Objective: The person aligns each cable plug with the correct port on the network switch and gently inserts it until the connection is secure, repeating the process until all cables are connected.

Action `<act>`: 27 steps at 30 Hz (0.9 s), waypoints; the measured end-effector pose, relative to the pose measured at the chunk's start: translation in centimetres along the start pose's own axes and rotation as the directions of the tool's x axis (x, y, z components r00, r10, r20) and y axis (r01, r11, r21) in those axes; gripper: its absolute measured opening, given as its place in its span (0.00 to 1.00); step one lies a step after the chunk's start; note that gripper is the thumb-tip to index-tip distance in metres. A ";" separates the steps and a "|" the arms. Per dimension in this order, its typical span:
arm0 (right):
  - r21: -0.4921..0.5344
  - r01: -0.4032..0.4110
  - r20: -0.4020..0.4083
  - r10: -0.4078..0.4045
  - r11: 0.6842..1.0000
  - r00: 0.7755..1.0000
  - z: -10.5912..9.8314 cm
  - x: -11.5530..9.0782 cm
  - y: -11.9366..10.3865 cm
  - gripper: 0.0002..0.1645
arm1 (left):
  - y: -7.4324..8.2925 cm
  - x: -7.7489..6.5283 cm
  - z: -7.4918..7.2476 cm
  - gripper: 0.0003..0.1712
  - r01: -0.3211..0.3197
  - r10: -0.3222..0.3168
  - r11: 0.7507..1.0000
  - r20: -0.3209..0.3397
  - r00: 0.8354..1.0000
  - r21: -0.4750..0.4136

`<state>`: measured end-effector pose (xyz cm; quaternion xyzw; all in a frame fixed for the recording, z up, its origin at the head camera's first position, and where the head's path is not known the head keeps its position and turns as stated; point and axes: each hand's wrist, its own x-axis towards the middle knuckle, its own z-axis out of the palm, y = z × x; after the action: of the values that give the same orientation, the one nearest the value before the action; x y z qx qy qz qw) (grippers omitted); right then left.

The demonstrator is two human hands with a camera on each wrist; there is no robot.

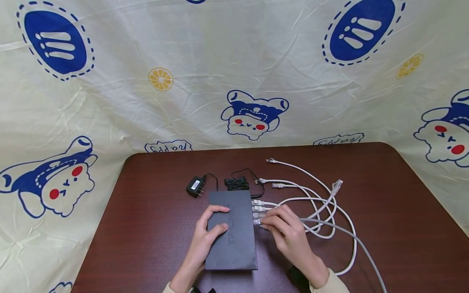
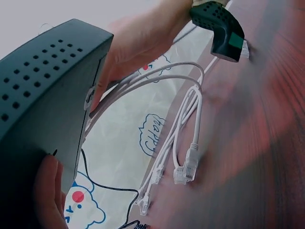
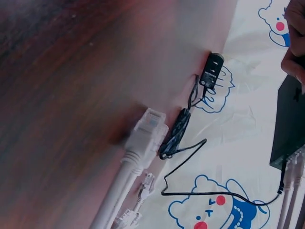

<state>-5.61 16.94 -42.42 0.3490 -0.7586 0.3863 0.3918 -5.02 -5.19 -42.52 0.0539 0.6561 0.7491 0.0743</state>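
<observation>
A dark grey network switch (image 1: 234,252) with raised lettering is held by my left hand (image 1: 205,234), thumb and a finger on its top face. In the left wrist view its vented side (image 2: 45,67) shows, with fingers (image 2: 50,186) against the underside. My right hand (image 1: 289,236) pinches the plug end of a grey network cable (image 1: 360,244) at the switch's right side. Fingers hide part of that plug, so I cannot tell how deep it sits. Above it, two white cable plugs (image 1: 258,205) sit in the ports of the same side.
White network cables (image 1: 353,228) lie looped at right, with several loose plugs (image 1: 278,185) behind the switch. A black power adapter (image 1: 196,186) and its bundled cord (image 1: 236,184) lie at the back; the cord runs to the switch. A printed cloth (image 1: 198,114) hangs behind the brown table (image 1: 146,244).
</observation>
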 end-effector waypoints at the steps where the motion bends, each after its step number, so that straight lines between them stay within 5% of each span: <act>1: 0.007 0.011 -0.009 -0.011 1.000 1.000 0.1 0.0 0.0 0.14 | 0.0 0.0 0.0 0.19 -0.003 0.003 1.000 0.001 1.000 0.006; 15: 0.068 0.070 -0.055 -0.066 0.995 0.996 0.5 0.1 0.3 0.14 | 0.4 0.2 0.2 0.19 -0.007 0.007 1.000 0.017 1.000 0.025; 27: -0.010 0.013 0.033 -0.013 1.000 0.999 -0.3 0.2 0.0 0.13 | 0.4 1.0 0.0 0.19 -0.017 0.017 1.000 0.011 1.000 -0.005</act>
<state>-5.64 17.19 -42.15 0.3581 -0.7646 0.3740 0.3838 -6.02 -5.08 -42.10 0.0632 0.6532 0.7511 0.0715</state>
